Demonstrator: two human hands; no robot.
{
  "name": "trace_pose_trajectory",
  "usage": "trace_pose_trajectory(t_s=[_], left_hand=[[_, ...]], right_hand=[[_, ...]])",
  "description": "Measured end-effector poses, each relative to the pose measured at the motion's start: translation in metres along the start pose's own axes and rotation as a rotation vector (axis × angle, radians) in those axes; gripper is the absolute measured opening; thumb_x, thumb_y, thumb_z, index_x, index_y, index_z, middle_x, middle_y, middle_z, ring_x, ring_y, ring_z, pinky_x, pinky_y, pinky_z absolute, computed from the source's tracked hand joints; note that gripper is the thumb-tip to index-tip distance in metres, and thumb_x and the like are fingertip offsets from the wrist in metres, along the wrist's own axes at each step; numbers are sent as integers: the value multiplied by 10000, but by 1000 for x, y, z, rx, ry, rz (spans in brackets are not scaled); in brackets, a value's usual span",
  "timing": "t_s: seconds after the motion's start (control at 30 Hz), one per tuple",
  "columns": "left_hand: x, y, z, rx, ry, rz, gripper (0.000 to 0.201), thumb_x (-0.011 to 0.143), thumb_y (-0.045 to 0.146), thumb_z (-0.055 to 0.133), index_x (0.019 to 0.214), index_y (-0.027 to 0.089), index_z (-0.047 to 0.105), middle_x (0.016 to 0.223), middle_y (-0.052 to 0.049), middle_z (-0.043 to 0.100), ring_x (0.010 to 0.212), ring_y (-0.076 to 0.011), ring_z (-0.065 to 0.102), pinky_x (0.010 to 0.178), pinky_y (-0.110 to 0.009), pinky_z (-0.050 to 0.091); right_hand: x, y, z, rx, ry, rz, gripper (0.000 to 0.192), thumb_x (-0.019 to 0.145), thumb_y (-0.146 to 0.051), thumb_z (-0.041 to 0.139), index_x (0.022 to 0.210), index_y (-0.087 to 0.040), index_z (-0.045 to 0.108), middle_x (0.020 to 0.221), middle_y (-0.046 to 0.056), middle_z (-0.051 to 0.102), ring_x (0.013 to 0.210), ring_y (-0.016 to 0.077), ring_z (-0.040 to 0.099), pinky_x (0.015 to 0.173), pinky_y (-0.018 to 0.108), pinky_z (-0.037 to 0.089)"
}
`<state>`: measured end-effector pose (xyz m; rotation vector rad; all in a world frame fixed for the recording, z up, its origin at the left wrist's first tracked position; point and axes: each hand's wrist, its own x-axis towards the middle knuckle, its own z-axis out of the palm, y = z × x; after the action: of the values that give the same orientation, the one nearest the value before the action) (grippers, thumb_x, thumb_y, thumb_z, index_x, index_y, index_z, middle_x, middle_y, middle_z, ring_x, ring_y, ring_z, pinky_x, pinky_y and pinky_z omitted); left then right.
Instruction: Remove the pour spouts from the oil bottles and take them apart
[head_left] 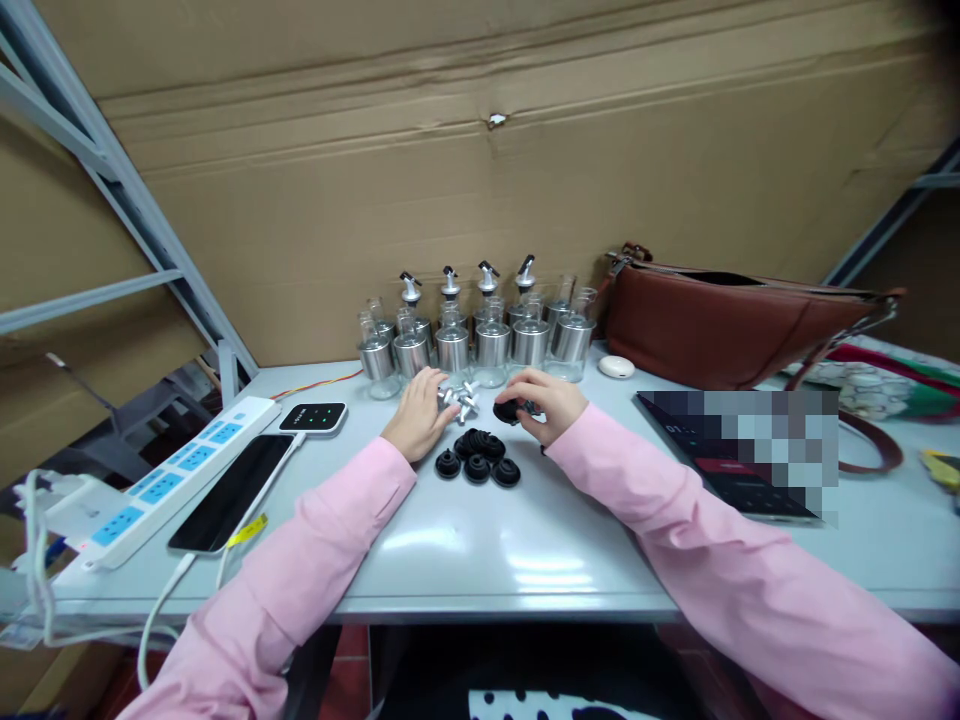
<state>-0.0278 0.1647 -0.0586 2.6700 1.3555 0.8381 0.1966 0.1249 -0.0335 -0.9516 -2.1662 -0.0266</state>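
Note:
My left hand rests palm-down on the table, thumb and fingers apart, at the left edge of a small heap of silver pourer spouts. Whether its fingertips touch a spout is hard to see. To the right of the heap, my right hand is closed in a pinch on a black rubber stopper, low over the table. Something small and silver shows beside its fingers. In front of both hands lies a cluster of similar black stoppers, several of them standing apart at the near side.
Two rows of glass bottles with steel sleeves stand at the back, some with pourers. A brown handbag, a white round case and a tablet are right. A power strip and phone lie left.

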Motion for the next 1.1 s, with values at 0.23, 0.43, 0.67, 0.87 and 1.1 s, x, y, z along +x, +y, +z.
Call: trace_pose_trajectory(t_s=[0.23,0.43,0.67,0.87,1.1], left_hand=[[-3,9,-8,110,-129,-36,498,883,387,436,1295,132,318,1436,-153,271,1377,-267,149,1108,-503,167],[-4,3,1,114,-157,24,458,888,339,422,1285,126,338,1424,-165,288,1369,-274,179,1098,-480,224],[-7,-1,8,140,-165,56,477,873,307,454,1294,112,344,1401,-176,320,1354,-280,223,1086,-457,270],[-7,-1,3,145,-201,11,508,888,307,417,1332,99,285,1430,-191,264,1356,-297,209,1061,-474,298],[-8,3,-5,150,-202,-3,488,902,318,383,1331,112,274,1442,-191,238,1356,-297,206,1050,-484,303]], right_hand=[[-5,3,8,-169,-331,57,362,610,7,476,835,-180,689,876,60,593,833,184,574,716,259,467],[-4,-3,4,-68,-467,190,212,636,-104,598,818,-146,699,784,50,585,578,119,551,574,234,454],[-2,-6,6,96,-433,181,176,626,-72,624,787,-136,654,712,5,559,521,65,516,563,190,456],[-4,-8,7,206,-379,183,240,659,-77,580,888,-126,632,744,13,594,555,74,551,603,201,481],[-4,-10,8,183,-349,183,288,679,-56,523,936,-140,624,794,31,603,570,78,548,571,192,464]])
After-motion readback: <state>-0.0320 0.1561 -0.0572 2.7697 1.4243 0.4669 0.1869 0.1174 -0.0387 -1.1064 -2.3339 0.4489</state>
